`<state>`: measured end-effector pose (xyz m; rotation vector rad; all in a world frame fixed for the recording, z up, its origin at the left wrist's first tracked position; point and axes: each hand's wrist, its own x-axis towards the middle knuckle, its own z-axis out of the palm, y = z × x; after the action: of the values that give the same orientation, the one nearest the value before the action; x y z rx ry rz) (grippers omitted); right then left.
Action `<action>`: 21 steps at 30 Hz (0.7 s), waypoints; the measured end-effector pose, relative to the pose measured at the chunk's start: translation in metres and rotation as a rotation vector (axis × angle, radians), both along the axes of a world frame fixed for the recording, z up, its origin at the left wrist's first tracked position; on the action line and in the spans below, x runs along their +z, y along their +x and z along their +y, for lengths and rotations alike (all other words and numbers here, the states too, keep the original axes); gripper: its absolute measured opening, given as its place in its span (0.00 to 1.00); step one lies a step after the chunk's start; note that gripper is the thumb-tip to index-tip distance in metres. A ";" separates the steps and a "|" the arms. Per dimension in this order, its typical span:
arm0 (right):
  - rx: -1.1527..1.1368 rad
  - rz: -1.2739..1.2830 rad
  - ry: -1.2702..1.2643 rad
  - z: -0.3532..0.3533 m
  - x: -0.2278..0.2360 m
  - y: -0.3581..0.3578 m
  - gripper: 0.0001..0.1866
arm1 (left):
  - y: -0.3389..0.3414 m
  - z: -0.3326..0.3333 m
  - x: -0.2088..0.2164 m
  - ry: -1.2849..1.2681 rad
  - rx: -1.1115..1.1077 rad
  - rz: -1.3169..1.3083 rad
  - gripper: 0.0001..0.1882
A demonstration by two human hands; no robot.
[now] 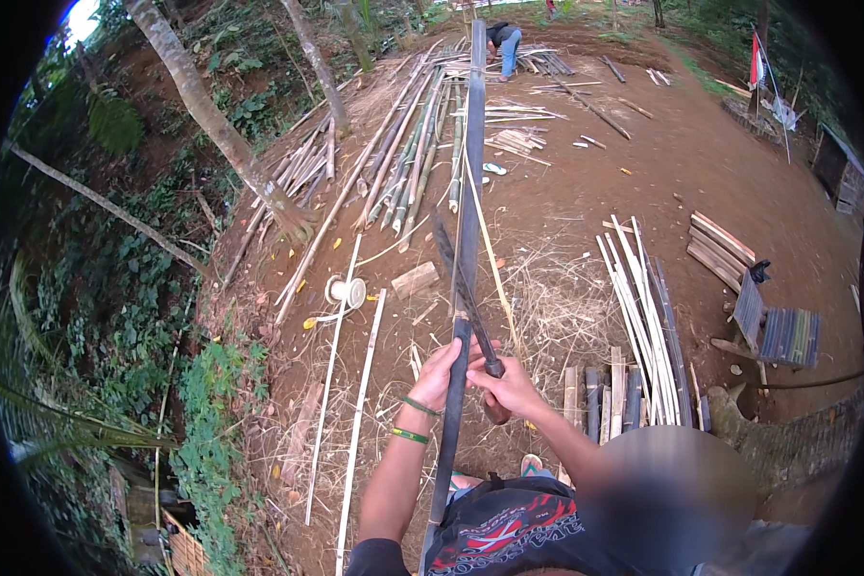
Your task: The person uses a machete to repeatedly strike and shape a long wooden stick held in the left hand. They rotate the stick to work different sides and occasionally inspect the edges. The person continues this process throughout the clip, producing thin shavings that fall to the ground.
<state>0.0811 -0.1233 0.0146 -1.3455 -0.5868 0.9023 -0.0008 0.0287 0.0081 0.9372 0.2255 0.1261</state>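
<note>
A long dark bamboo pole (471,173) runs from my lap straight away over the dirt ground. My left hand (440,374), with green bands on its wrist, is closed around the pole at mid-length. My right hand (511,387) grips the wooden handle of a long knife (463,288). The blade lies slanted against the pole just above both hands, its tip pointing up and to the left. The two hands are touching each other at the pole.
Bamboo poles (403,163) are piled ahead, near a tree trunk (223,134). Pale split strips (643,307) and short slats (605,394) lie to the right, beside planks (720,250) and a slatted seat (782,334). A white spool (346,291) is left. Another person (502,43) bends far back.
</note>
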 end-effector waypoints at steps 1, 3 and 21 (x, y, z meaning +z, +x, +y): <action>-0.016 -0.088 -0.073 -0.009 0.005 0.007 0.10 | 0.000 -0.004 0.000 -0.008 0.011 0.023 0.27; -0.037 -0.264 -0.219 -0.025 0.015 0.020 0.12 | -0.002 -0.008 -0.004 0.026 0.033 0.012 0.26; -0.130 -1.400 -0.264 -0.067 -0.009 0.091 0.13 | -0.021 -0.032 -0.026 0.412 0.325 0.262 0.15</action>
<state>0.1722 -0.1906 0.0059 -2.1387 -1.4211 -0.2358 -0.0219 -0.0030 -0.0175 1.3227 0.6115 0.3594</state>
